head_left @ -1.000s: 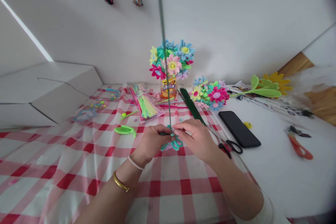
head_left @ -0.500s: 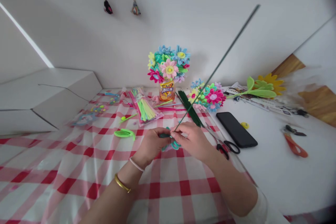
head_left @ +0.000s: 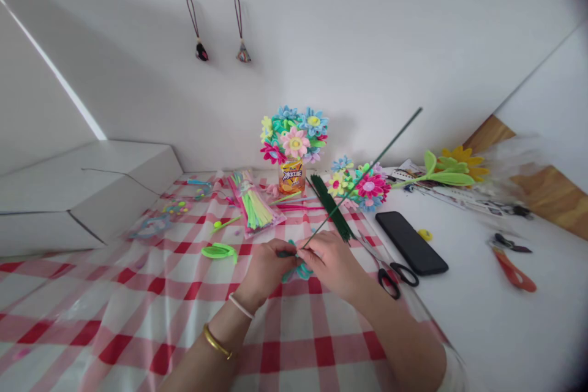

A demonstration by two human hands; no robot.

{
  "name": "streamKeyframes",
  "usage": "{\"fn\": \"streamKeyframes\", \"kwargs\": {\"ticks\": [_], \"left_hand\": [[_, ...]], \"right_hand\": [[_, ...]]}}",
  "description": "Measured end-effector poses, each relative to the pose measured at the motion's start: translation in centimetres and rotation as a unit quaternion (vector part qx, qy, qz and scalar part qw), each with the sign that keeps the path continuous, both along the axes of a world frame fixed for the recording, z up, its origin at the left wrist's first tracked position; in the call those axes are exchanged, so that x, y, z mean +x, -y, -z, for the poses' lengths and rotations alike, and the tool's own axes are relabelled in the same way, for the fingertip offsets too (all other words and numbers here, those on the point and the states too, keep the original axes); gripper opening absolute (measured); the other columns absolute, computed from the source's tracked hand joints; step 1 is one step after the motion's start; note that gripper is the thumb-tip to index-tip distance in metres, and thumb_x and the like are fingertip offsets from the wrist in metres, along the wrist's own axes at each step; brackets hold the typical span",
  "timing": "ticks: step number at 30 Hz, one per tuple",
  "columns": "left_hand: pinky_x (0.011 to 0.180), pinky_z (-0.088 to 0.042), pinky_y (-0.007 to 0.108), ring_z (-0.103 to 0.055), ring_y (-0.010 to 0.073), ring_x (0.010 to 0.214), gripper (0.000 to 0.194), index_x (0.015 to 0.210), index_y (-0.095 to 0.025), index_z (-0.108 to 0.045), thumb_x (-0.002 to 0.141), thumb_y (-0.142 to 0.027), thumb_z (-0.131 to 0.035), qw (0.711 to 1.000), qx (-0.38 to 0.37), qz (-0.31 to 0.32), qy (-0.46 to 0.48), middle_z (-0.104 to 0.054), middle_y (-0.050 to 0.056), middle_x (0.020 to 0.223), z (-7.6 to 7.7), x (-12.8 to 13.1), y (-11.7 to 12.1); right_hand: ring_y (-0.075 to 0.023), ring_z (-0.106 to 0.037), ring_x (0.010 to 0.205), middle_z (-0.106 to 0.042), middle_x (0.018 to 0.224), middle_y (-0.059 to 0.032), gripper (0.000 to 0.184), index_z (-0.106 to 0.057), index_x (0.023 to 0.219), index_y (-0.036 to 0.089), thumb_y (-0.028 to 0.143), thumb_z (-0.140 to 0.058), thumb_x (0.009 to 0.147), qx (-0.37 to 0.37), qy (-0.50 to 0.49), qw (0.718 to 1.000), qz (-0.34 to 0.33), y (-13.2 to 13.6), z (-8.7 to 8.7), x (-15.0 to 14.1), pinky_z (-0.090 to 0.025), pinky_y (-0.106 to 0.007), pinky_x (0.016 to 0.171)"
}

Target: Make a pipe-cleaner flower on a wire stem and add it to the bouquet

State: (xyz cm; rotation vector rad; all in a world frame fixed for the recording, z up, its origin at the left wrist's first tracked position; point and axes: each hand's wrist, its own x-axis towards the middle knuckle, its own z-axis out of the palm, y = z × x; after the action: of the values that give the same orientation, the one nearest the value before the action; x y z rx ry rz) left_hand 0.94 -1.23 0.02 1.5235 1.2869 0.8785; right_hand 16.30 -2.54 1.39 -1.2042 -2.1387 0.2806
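Note:
My left hand [head_left: 266,266] and my right hand [head_left: 331,262] meet over the red-and-white checked cloth [head_left: 138,294]. Both pinch a small teal pipe-cleaner flower [head_left: 299,269] held between them. A long thin green wire stem [head_left: 367,174] rises from the flower, slanting up and to the right. My right fingers grip the wire's lower end at the flower. A gold bangle and a pale band sit on my left wrist.
A can of pipe-cleaner flowers [head_left: 294,147] stands at the back. Nearby lie a flower bunch [head_left: 362,184], a green wire bundle [head_left: 333,208], packed pipe cleaners [head_left: 255,202], a green loop [head_left: 219,251], scissors [head_left: 390,272], a black phone [head_left: 410,242] and orange pliers [head_left: 512,266].
The wire stem swung from upright to slanting up-right. My hands stayed together on the flower. The camera tilted so the table scene sits lower in view.

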Motion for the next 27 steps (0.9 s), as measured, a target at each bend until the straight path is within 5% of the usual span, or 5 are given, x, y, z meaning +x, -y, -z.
{"fn": "streamKeyframes", "kwargs": {"ticks": [7, 12, 19, 27], "left_hand": [[0.065, -0.043, 0.028, -0.057, 0.0167, 0.069, 0.012, 0.068, -0.019, -0.07, 0.064, -0.022, -0.059, 0.99, 0.098, -0.015, -0.099, -0.062, 0.001, 0.069, -0.2, -0.3, -0.3], [0.069, -0.045, 0.029, -0.056, 0.0159, 0.072, 0.017, 0.072, -0.02, -0.07, 0.068, -0.014, -0.055, 0.948, 0.246, -0.1, -0.178, -0.056, 0.003, 0.076, 1.1, -1.4, -1.3], [0.073, -0.046, 0.029, -0.056, 0.0175, 0.081, 0.02, 0.077, -0.021, -0.07, 0.074, -0.014, -0.052, 0.896, 0.351, -0.166, -0.214, -0.055, 0.006, 0.086, 1.7, -2.6, -2.2], [0.068, -0.046, 0.027, -0.056, 0.0151, 0.073, 0.015, 0.077, -0.021, -0.07, 0.071, -0.016, -0.057, 0.934, 0.296, -0.117, -0.165, -0.057, 0.003, 0.078, 2.1, -1.6, -1.9]], "right_hand": [[-0.0169, -0.06, 0.079, -0.068, 0.078, -0.0035, 0.013, -0.065, 0.08, 0.019, 0.017, -0.053, 0.08, 0.009, -0.043, 0.999, -0.007, -0.1, 0.1, -0.3, -0.044, -0.03, 0.072], [-0.0168, -0.06, 0.08, -0.068, 0.083, -0.0028, 0.015, -0.065, 0.091, 0.022, 0.025, -0.056, 0.079, -0.004, -0.114, 0.993, -0.008, 0.1, 0.0, -0.1, -0.046, -0.029, 0.073], [-0.0152, -0.06, 0.079, -0.065, 0.084, -0.0038, 0.018, -0.064, 0.094, 0.022, 0.029, -0.051, 0.083, -0.006, -0.168, 0.984, -0.061, 0.2, 0.3, -0.1, -0.048, -0.027, 0.071], [-0.0157, -0.06, 0.081, -0.065, 0.086, -0.004, 0.018, -0.063, 0.095, 0.023, 0.028, -0.049, 0.085, 0.013, -0.204, 0.977, -0.06, 0.2, 0.1, 0.2, -0.049, -0.029, 0.073]]}}
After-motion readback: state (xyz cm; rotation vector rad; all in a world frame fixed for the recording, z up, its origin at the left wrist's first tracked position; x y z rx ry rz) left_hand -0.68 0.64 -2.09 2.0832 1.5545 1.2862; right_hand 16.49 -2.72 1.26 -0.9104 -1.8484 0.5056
